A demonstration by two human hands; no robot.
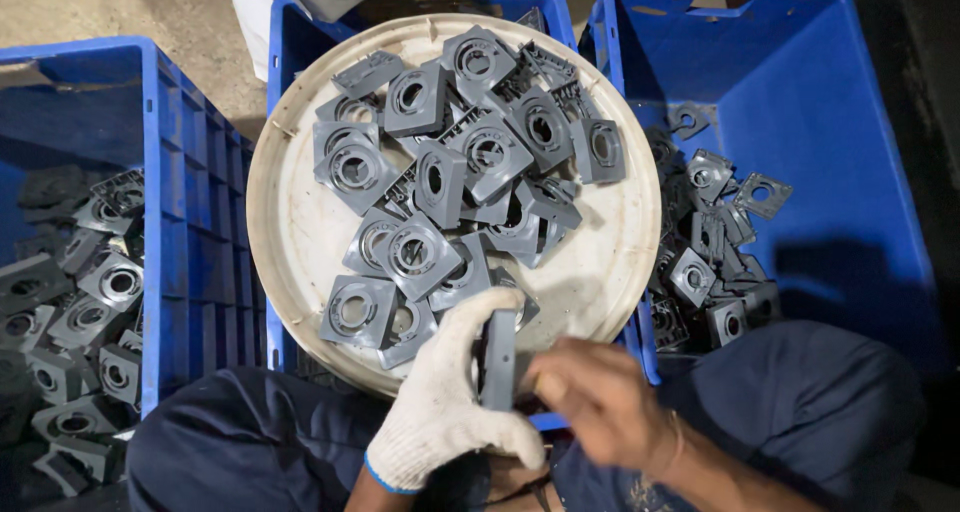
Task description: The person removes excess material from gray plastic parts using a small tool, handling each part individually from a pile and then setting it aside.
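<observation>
My left hand [445,397], in a white knit glove, grips a grey square plastic part [498,357] held on edge, just over the near rim of a round cream tray [290,232]. My bare right hand [600,402] is right beside it, fingers curled and touching the part's right side; it looks blurred. The tray carries a heap of grey square plastic parts [450,162] with round holes in the middle.
The tray rests on a blue crate [285,42]. A blue crate on the left [170,222] holds several of the same grey parts. A blue crate on the right [800,102] has a smaller pile of them [705,242]. My knees in dark trousers fill the bottom.
</observation>
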